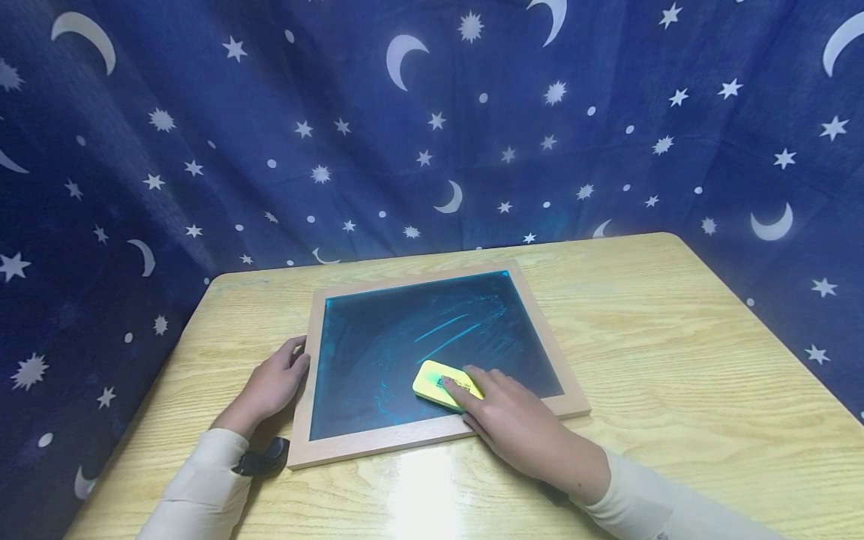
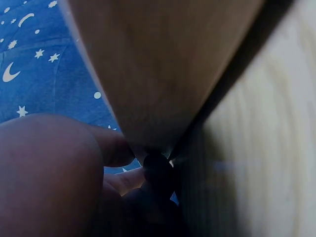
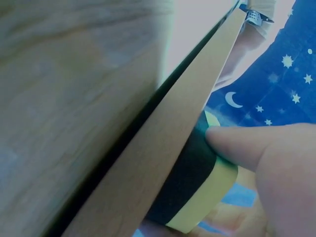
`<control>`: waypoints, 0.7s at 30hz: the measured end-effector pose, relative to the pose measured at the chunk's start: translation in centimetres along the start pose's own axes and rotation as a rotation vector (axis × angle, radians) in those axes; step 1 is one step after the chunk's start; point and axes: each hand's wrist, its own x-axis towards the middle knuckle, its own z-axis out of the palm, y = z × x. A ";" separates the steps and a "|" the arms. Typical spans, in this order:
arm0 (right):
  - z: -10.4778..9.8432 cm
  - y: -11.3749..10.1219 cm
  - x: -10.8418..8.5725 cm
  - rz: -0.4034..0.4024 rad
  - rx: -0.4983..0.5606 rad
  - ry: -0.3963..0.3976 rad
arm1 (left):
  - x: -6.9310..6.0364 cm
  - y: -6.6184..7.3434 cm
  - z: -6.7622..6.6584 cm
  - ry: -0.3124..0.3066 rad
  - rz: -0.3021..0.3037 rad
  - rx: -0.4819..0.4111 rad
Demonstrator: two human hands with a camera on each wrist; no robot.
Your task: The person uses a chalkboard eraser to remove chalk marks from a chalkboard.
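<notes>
A small chalkboard (image 1: pixel 364 352) in a light wooden frame (image 1: pixel 385 441) lies on the table, with blue chalk streaks and smears on its dark surface. My left hand (image 1: pixel 273 382) holds the frame's left edge; some of its fingertips are hidden there. My right hand (image 1: pixel 513 416) grips a yellow eraser (image 1: pixel 428 384) over the lower right part of the board. Thumb and fingers lie along the eraser's sides. The right wrist view shows the eraser's dark felt layer (image 3: pixel 185 170) beside the frame's front edge.
The light wood-grain table (image 1: pixel 648 322) extends on both sides of the board. Behind it hangs a dark blue curtain (image 1: pixel 378 120) with white moons and stars. A black band (image 1: pixel 263 459) sits at the left wrist, close to the frame's front left corner.
</notes>
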 end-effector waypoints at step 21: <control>-0.3 -0.1 -0.2 -0.016 0.046 -0.046 | -0.2 0.2 -0.1 0.003 -0.003 0.014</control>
